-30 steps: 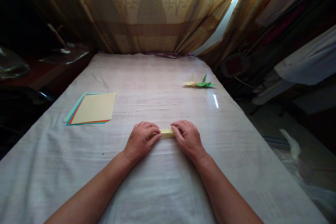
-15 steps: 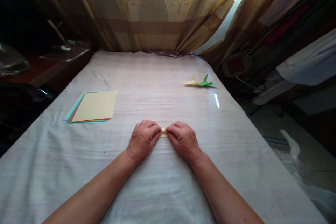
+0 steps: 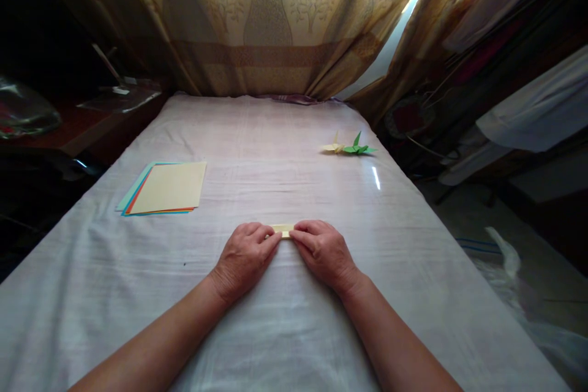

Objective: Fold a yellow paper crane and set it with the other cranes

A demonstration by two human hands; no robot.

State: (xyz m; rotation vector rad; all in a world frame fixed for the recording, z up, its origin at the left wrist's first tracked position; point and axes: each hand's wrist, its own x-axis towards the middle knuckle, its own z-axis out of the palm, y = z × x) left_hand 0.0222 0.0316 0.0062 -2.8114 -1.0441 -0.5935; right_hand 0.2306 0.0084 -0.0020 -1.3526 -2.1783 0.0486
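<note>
Fingers of left hand (image 3: 247, 255) and right hand (image 3: 325, 252) pinched closed on the paper strip (image 3: 283, 229); I'd keep its edges level, pressing creases outward from the middle.

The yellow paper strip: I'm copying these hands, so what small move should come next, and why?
I'd probably press the middle of the yellow paper strip with the right hand while the left hand steadies it: both hands pinch it from either side, leaving that short stretch uncovered between them.
</note>
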